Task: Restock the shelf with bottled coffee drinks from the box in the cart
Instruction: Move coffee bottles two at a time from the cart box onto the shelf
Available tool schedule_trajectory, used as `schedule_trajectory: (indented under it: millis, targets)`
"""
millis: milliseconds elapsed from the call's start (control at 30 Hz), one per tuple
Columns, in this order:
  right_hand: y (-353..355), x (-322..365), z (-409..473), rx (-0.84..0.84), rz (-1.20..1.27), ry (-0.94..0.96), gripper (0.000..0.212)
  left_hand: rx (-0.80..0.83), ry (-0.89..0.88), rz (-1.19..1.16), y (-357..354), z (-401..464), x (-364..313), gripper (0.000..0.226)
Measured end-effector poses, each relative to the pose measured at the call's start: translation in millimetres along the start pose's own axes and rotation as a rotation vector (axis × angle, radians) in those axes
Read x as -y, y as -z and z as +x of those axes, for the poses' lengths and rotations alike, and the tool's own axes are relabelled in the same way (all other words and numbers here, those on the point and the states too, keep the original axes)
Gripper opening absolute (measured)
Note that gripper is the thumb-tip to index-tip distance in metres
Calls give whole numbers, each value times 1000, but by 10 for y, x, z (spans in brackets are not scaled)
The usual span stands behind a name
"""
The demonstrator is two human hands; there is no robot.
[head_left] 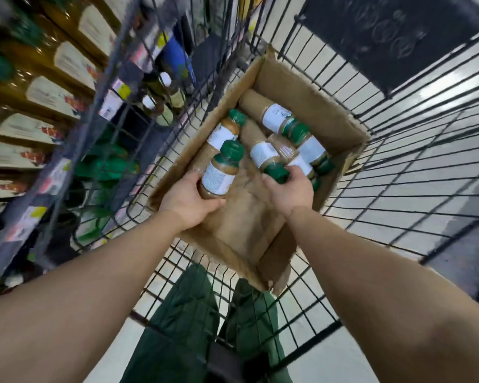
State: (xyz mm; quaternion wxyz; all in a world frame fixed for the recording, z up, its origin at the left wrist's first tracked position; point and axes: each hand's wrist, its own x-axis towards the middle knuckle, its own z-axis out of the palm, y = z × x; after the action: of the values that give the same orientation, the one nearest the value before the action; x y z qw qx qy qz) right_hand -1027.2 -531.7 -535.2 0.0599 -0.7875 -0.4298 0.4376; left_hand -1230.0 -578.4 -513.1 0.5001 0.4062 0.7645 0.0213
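Around the aisle, apart from the work

At the left edge we see amber bottles [47, 87] with pale labels and green caps lying in rows, and below them small price tags [114, 98] in white, pink and yellow. At the top right a dark mat [385, 37] lies on the pale floor [437, 87]. At the bottom we see green trousers [188, 313].

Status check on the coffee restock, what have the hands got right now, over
Left hand grips one upright bottle. Right hand grips a lying bottle's green cap. More bottles loose in the box. Nothing blocking.
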Motion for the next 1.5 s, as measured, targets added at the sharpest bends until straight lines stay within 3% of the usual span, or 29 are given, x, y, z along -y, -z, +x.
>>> schedule_trajectory:
  millis: [200, 400, 567, 667, 733, 800, 900, 967, 1067, 1167, 1333, 1400, 1500]
  targets:
    - [571, 247, -715, -63, 60, 82, 40, -23, -107, 103, 399, -514, -313, 74]
    - [990, 452, -1471, -56, 178, 197, 48, -10, -269, -9, 706, -1172, -478, 62]
    - [1297, 725, -2114, 17, 167, 408, 48, 3, -352, -105, 818, -1902, -336, 55]
    - [1368, 868, -2620, 112, 181, 551, 32, -88, -364, -207, 873, -2445, -107, 53]
    - [1362, 926, -3024, 178, 157, 654, 23, -147, -331, -328, 899, -2832, 150, 54]
    - [1315, 962, -3468, 226, 168, 748, 11, -211, -302, -427, 939, -3226, 428, 71]
    - [1128, 1100, -4114, 288, 142, 857, 14, -321, -326, -521, 1066, -3761, 901, 90]
    - [948, 1223, -4561, 364, 109, 939, 20, -406, -330, -600, 1158, -4207, 1184, 86]
    - [599, 1352, -5283, 501, 103, 1060, 10, -515, -349, -733, 1271, -4889, 1683, 54]
    - [150, 1418, -6013, 628, 48, 1134, 11, -638, -335, -809, 1381, -5508, 2310, 54]
    - [-905, 1426, -7372, 783, -22, 1266, 37, -829, -301, -897, 1467, -6594, 3621, 47]
    - [-1379, 1358, -7997, 855, -45, 1316, 32, -899, -277, -937, 1476, -7022, 4215, 40]
    - [-2105, 1223, -8926, 914, -58, 1387, 32, -1022, -233, -949, 1539, -7664, 5124, 67]
